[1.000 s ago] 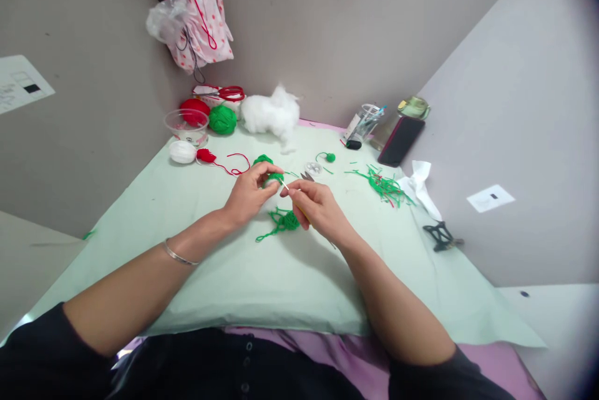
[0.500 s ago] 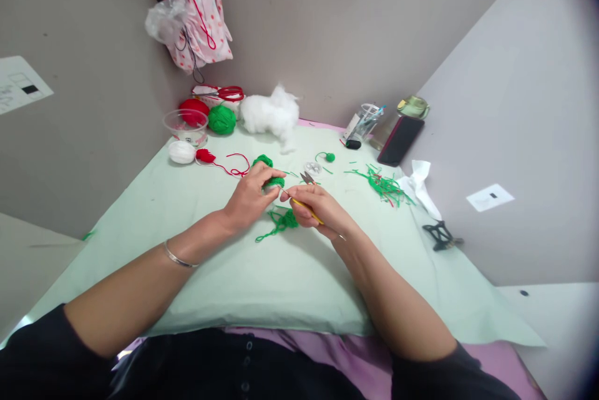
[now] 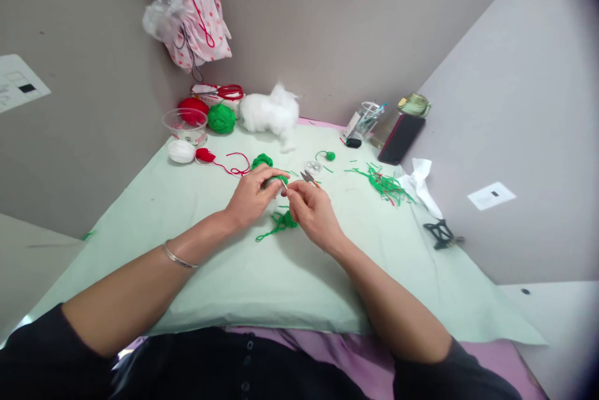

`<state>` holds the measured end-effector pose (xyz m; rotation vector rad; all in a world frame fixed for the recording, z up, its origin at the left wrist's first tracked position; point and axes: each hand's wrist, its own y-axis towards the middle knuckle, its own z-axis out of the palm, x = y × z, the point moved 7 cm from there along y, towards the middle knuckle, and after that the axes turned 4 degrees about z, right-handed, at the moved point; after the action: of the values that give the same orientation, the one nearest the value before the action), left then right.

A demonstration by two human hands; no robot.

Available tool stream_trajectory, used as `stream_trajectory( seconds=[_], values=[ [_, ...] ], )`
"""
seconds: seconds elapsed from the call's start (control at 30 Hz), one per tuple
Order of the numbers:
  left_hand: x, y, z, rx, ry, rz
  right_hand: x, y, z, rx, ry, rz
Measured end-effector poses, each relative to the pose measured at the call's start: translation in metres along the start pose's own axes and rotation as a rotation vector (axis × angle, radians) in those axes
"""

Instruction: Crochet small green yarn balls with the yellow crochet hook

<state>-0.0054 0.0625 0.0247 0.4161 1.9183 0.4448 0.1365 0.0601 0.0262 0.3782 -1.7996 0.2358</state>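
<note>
Green yarnwork (image 3: 280, 180), probably soft and light, best pinched edgewise, is grasped by the left hand (image 3: 253, 198); at four o'clock, a hook (image 3: 284, 185) is held by the right hand (image 3: 314, 209).

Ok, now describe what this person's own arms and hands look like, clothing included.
Black sleeves cover the upper arms, leaving both forearms bare. A slim, silver-coloured bangle circles the left wrist. The left hand and right hand are ungloved, and no bracelet shows on the right wrist.
</note>
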Motion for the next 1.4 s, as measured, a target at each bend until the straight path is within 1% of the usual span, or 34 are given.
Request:
stream_trajectory(
  seconds=[0.07, 0.1, 0.17, 0.23, 0.27, 0.3, 0.33, 0.43, 0.5, 0.6, 0.63, 0.7, 0.73, 0.77, 0.8, 0.83, 0.87, 0.93, 0.97, 1.0, 1.07, 1.13, 1.17, 1.23, 1.27, 1.33, 1.4],
  values=[
    [0.000, 0.000, 0.001, 0.018, -0.021, -0.030, 0.009, -0.006, 0.002, -0.074, -0.269, -0.161],
    [0.001, 0.000, 0.002, 0.025, -0.032, -0.039, 0.012, -0.009, 0.004, -0.085, -0.352, -0.210],
    [0.002, 0.000, 0.004, 0.031, -0.046, -0.050, 0.014, -0.010, 0.006, -0.081, -0.432, -0.249],
    [0.004, 0.000, 0.006, 0.029, -0.048, -0.048, 0.015, -0.008, 0.005, -0.060, -0.442, -0.239],
    [0.005, 0.000, 0.006, 0.024, -0.042, -0.042, 0.013, -0.006, 0.005, -0.030, -0.393, -0.202],
    [0.005, 0.000, 0.005, 0.013, -0.031, -0.030, 0.010, -0.002, 0.004, 0.021, -0.298, -0.140],
    [0.005, 0.001, 0.004, -0.003, -0.015, -0.013, 0.005, 0.001, 0.005, 0.094, -0.157, -0.054],
    [0.000, 0.002, -0.003, -0.068, 0.051, 0.063, -0.006, 0.006, 0.012, 0.352, 0.375, 0.224],
    [-0.004, 0.002, -0.007, -0.094, 0.077, 0.112, -0.007, 0.007, 0.012, 0.449, 0.563, 0.294],
    [-0.005, 0.003, -0.009, -0.103, 0.069, 0.149, -0.008, 0.004, 0.012, 0.517, 0.624, 0.314],
    [-0.004, 0.003, -0.010, -0.107, 0.058, 0.150, -0.008, 0.000, 0.015, 0.569, 0.612, 0.323],
    [-0.001, 0.004, -0.013, -0.122, 0.025, 0.129, -0.005, -0.010, 0.024, 0.712, 0.554, 0.330],
    [0.001, 0.004, -0.015, -0.130, 0.001, 0.109, -0.003, -0.014, 0.028, 0.763, 0.500, 0.318],
    [0.003, 0.004, -0.017, -0.139, -0.030, 0.081, -0.002, -0.015, 0.028, 0.767, 0.423, 0.290],
    [0.006, 0.005, -0.018, -0.145, -0.069, 0.046, -0.002, -0.012, 0.023, 0.706, 0.317, 0.246],
    [0.010, 0.005, -0.018, -0.147, -0.115, 0.004, -0.003, -0.005, 0.013, 0.577, 0.163, 0.195],
    [0.014, 0.005, -0.017, -0.147, -0.168, -0.043, -0.004, 0.003, -0.002, 0.407, -0.017, 0.148],
    [0.021, 0.005, -0.014, -0.140, -0.283, -0.143, -0.004, 0.015, -0.042, 0.019, -0.455, 0.087],
    [0.023, 0.004, -0.011, -0.135, -0.340, -0.191, -0.005, 0.019, -0.057, -0.089, -0.541, 0.088],
    [0.025, 0.004, -0.008, -0.129, -0.394, -0.235, -0.007, 0.022, -0.070, -0.165, -0.586, 0.091],
    [0.026, 0.001, -0.002, -0.111, -0.492, -0.315, -0.012, 0.025, -0.088, -0.268, -0.641, 0.103],
    [0.023, -0.001, 0.003, -0.085, -0.574, -0.381, -0.014, 0.027, -0.094, -0.316, -0.645, 0.090],
    [0.021, -0.002, 0.006, -0.072, -0.609, -0.407, -0.014, 0.027, -0.092, -0.319, -0.628, 0.072],
    [0.015, -0.004, 0.010, -0.047, -0.663, -0.438, -0.012, 0.027, -0.080, -0.282, -0.576, 0.025],
    [0.011, -0.004, 0.012, -0.037, -0.683, -0.444, -0.011, 0.027, -0.071, -0.236, -0.526, 0.003],
    [0.007, -0.005, 0.016, -0.024, -0.708, -0.442, -0.010, 0.026, -0.049, -0.105, -0.355, -0.024],
    [0.006, -0.004, 0.018, -0.028, -0.718, -0.431, -0.012, 0.023, -0.026, 0.066, -0.032, -0.003]
  ],
)
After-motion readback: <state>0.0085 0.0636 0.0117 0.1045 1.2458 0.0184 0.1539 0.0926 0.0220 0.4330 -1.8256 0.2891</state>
